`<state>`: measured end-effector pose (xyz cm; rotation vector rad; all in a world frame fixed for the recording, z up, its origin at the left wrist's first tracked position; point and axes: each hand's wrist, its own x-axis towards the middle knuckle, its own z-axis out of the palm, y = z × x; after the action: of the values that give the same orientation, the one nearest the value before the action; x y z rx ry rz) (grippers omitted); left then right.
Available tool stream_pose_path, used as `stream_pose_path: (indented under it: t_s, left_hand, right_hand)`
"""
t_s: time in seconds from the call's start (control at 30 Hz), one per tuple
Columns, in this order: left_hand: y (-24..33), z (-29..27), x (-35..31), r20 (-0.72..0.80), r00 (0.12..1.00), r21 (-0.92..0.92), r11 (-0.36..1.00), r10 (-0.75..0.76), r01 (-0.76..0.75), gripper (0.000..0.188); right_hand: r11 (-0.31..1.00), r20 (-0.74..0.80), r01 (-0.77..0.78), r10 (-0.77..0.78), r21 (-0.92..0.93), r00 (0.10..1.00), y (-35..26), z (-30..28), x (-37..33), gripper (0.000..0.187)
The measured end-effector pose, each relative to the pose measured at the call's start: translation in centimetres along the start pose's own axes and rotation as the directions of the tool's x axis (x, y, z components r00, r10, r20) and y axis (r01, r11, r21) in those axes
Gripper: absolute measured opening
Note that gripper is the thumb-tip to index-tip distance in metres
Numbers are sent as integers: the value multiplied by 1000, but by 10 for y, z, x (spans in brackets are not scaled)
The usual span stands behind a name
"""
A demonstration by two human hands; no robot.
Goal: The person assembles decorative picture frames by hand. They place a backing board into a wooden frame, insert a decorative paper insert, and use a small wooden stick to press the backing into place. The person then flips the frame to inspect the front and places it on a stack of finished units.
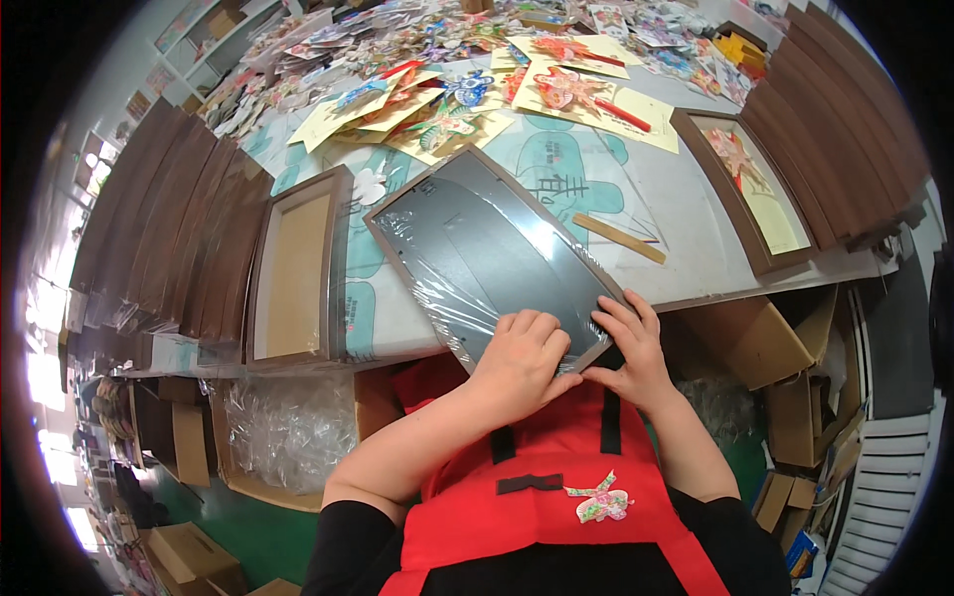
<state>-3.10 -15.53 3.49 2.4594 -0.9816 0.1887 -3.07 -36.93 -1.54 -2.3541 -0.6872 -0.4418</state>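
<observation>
A brown picture frame (484, 248) with a dark grey back panel lies slanted across the table, its near end toward my body. Shiny clear film covers part of it. My left hand (524, 356) rests over the near end with its fingers curled and pressed together; what lies under the fingertips is hidden. My right hand (634, 348) grips the near right corner, its fingers bent over the edge and the thumb low beside the left thumb. A flat wooden strip (619, 238) lies to the right of the frame.
Stacked brown frames (164, 219) stand at left, beside an upturned frame (295, 268). Further frames (830, 129) stand at right, next to one holding a card (765, 204). Cards with colourful figures (568, 89) lie beyond. Below the table sits a carton of clear film (288, 427).
</observation>
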Motion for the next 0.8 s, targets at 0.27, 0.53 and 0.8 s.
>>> stream_pose_path:
  t_s: [0.27, 0.53, 0.8]
  left_hand:
    - [13, -1, -1, 51, 999, 114, 993, 1, -6, 33]
    - [1, 12, -33, -105, 969, 70, 974, 223, -216, 34]
    - [-36, 0, -142, -146, 989, 168, 985, -15, 40, 37]
  right_hand:
    - [1000, -59, -12, 13, 16, 998, -3, -4, 4, 67]
    - [999, -89, 28, -24, 39, 996, 3, -1, 5, 67]
    - [997, -57, -31, 36, 73, 998, 3, -4, 9, 66]
